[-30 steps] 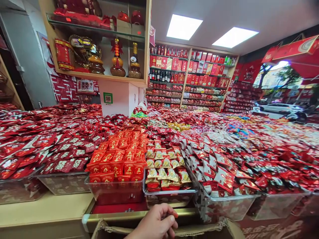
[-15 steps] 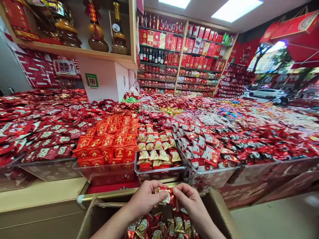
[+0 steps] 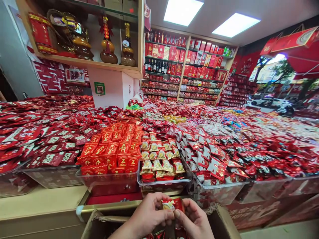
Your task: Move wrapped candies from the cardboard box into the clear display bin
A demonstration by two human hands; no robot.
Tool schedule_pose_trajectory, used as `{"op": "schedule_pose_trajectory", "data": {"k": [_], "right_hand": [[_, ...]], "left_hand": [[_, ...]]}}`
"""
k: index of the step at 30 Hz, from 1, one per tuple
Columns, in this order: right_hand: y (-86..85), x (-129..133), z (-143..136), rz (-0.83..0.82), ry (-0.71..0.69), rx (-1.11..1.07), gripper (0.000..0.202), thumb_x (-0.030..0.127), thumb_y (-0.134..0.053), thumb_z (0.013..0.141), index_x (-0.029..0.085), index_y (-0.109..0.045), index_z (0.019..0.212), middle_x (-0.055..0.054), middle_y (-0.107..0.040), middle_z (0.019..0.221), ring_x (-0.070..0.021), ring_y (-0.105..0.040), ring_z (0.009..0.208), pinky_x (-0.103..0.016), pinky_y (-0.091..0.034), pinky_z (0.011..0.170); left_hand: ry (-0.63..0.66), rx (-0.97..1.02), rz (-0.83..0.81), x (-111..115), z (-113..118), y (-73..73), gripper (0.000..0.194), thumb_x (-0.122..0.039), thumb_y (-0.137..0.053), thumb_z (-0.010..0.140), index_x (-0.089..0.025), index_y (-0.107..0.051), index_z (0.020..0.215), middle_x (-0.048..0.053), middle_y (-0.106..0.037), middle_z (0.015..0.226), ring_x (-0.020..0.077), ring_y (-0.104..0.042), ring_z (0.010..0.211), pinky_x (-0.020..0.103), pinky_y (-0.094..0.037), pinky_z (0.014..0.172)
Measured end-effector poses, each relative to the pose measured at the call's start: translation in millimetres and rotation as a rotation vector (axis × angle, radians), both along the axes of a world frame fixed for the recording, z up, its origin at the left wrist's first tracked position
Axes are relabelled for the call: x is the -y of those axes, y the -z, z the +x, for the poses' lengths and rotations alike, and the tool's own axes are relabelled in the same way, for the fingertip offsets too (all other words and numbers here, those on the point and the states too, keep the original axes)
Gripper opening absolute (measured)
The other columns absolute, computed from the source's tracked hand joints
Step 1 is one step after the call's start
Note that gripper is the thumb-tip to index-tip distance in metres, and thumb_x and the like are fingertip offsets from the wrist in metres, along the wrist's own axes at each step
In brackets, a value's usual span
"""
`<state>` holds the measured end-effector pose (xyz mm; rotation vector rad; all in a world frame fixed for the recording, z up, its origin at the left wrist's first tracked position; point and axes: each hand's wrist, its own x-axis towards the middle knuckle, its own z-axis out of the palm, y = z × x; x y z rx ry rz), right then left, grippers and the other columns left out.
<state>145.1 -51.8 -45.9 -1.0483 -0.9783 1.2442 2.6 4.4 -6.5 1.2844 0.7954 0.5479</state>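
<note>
Between both hands is a small wrapped candy in red and gold foil with a pale oval print. My left hand pinches its left side between thumb and fingers. On the right side, my right hand grips the same candy, and the two thumb tips nearly meet. Below them is an open cardboard box with similar candies inside, largely hidden by my hands. Just beyond, a clear plastic bin holds stacked rows of matching red and gold candies.
Bright red packets fill the bin to the left, and red-and-white packets the one to the right. More heaped sweets spread behind. A wooden cabinet with bottles overhangs at upper left. A beige counter lies at lower left.
The view has tilted up, so the bins and box sit lower in it. My hands have drawn closer together around the candy, hiding more of the box's contents.
</note>
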Motion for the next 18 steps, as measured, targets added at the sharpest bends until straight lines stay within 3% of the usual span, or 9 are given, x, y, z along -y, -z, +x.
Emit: {"op": "schedule_pose_trajectory", "data": {"k": [3, 6, 9, 11, 14, 18], "right_hand": [[-24.3, 0, 7, 0.116, 0.024, 0.279, 0.022, 0.038, -0.053, 0.076, 0.018, -0.056, 0.085, -0.006, -0.062, 0.075, -0.0175, -0.057, 0.067, -0.028, -0.046, 0.059], [-85.0, -21, 14, 0.344, 0.192, 0.667, 0.018, 0.031, -0.046, 0.081, 0.020, -0.056, 0.090, -0.005, -0.062, 0.081, -0.0165, -0.057, 0.073, -0.027, -0.044, 0.066], [-151.4, -79, 20, 0.476, 0.300, 1.053, 0.018, 0.024, -0.042, 0.082, 0.019, -0.058, 0.086, -0.004, -0.062, 0.081, -0.0152, -0.056, 0.074, -0.025, -0.042, 0.068], [-177.4, -132, 23, 0.400, 0.310, 1.284, 0.020, 0.016, -0.041, 0.080, 0.019, -0.059, 0.090, -0.004, -0.064, 0.090, -0.0151, -0.055, 0.084, -0.024, -0.040, 0.072], [-180.9, -208, 24, 0.287, 0.301, 1.367, 0.019, 0.013, -0.044, 0.078, 0.016, -0.062, 0.085, -0.007, -0.065, 0.086, -0.0175, -0.056, 0.082, -0.026, -0.040, 0.069], [-152.7, -271, 21, 0.158, 0.228, 1.426, 0.013, 0.020, -0.049, 0.081, 0.013, -0.060, 0.085, -0.005, -0.063, 0.084, -0.0154, -0.057, 0.078, -0.030, -0.045, 0.069]], "left_hand": [[-0.002, 0.072, -0.006, 1, 0, 0.4, 0.042, -0.028, -0.067, 0.063, -0.012, -0.049, 0.097, -0.002, -0.059, 0.061, 0.0101, -0.053, 0.053, 0.021, -0.039, 0.051], [-0.003, 0.038, 0.007, 1, 2, 2.4, 0.039, -0.025, -0.064, 0.065, -0.014, -0.046, 0.098, -0.004, -0.058, 0.063, 0.0088, -0.052, 0.052, 0.020, -0.036, 0.050], [0.004, -0.064, 0.058, 0, 4, 3.7, 0.026, -0.022, -0.057, 0.067, -0.013, -0.049, 0.090, -0.006, -0.054, 0.056, 0.0083, -0.050, 0.052, 0.019, -0.034, 0.051], [0.016, -0.084, 0.085, -1, 5, 4.7, 0.020, -0.021, -0.056, 0.066, -0.013, -0.050, 0.084, -0.006, -0.053, 0.057, 0.0087, -0.051, 0.054, 0.020, -0.034, 0.053], [0.049, -0.085, 0.093, -2, 3, 10.7, 0.021, -0.022, -0.056, 0.064, -0.014, -0.049, 0.082, -0.006, -0.051, 0.056, 0.0084, -0.048, 0.052, 0.020, -0.033, 0.052], [0.101, -0.058, 0.097, -10, -1, 28.0, 0.029, -0.029, -0.061, 0.062, -0.013, -0.056, 0.085, -0.004, -0.054, 0.061, 0.0092, -0.051, 0.057, 0.020, -0.035, 0.056]]}}
